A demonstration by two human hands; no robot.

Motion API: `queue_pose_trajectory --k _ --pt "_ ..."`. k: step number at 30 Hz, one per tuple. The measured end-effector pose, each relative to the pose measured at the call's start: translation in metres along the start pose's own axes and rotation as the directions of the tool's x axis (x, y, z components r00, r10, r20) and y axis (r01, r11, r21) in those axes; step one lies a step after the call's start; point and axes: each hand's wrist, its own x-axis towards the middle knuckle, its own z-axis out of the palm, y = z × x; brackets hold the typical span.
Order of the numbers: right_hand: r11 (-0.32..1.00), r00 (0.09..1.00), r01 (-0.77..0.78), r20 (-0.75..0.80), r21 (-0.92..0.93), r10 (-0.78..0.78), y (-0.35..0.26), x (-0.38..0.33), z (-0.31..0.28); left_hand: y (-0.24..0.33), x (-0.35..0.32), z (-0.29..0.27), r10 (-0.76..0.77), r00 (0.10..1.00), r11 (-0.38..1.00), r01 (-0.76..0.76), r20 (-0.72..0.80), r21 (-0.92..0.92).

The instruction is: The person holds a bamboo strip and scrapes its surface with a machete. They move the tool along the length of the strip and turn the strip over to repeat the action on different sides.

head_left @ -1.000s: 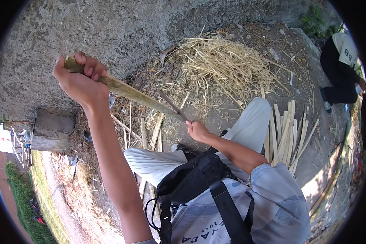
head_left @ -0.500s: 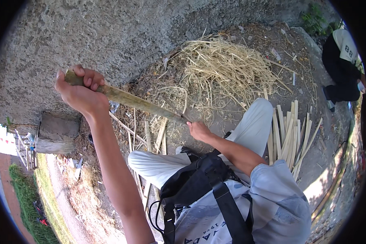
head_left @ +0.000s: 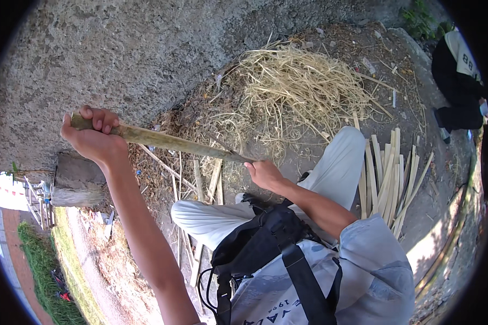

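Note:
My left hand (head_left: pixel 97 135) is raised out to the left, its fingers wrapped round the thick end of a long greenish-brown bamboo strip (head_left: pixel 168 142). The strip slants down to the right across the space before my knees. At its lower end my right hand (head_left: pixel 267 175) is closed, close to my body between the knees. A thin dark piece (head_left: pixel 226 146), like a narrow blade, runs along the strip into that fist. What exactly the right fingers grip is hidden.
A heap of pale shavings (head_left: pixel 303 86) lies ahead by a rough wall (head_left: pixel 130 49). Split pale strips (head_left: pixel 385 181) lie at my right knee, more strips (head_left: pixel 198 181) at the left. A block (head_left: pixel 80 179) stands left. Another person (head_left: pixel 455 86) sits far right.
My left hand has shifted left and a little lower, taking the bamboo strip's thick end with it, so the strip slants less. My right hand has hardly moved.

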Motion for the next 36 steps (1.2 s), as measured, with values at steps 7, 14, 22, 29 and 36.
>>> queue_pose_trajectory --k 7,14,22,29,36 --pt "0.991 0.992 -0.125 -0.031 -0.047 0.124 0.065 -0.015 0.039 -0.002 -0.007 0.009 0.028 1.0 0.999 -0.028 0.004 0.021" --pt "0.999 0.994 0.047 -0.095 0.013 -0.045 0.008 -0.024 0.018 0.001 0.0 0.006 0.007 1.0 0.999 -0.007 0.003 0.031" --pt "0.962 0.963 -0.144 0.189 -0.233 0.19 0.027 -0.011 0.001 -0.002 0.004 -0.007 0.012 1.0 1.0 -0.011 -0.017 0.011" --pt "0.99 0.99 -0.137 0.026 -0.012 0.138 0.066 -0.021 0.043 0.002 -0.008 0.012 0.007 0.997 1.0 -0.008 0.08 0.013" --pt "0.957 0.961 -0.215 0.134 -0.193 0.243 0.038 -0.013 0.019 -0.004 -0.012 0.013 0.021 0.997 1.0 -0.023 0.078 0.02"
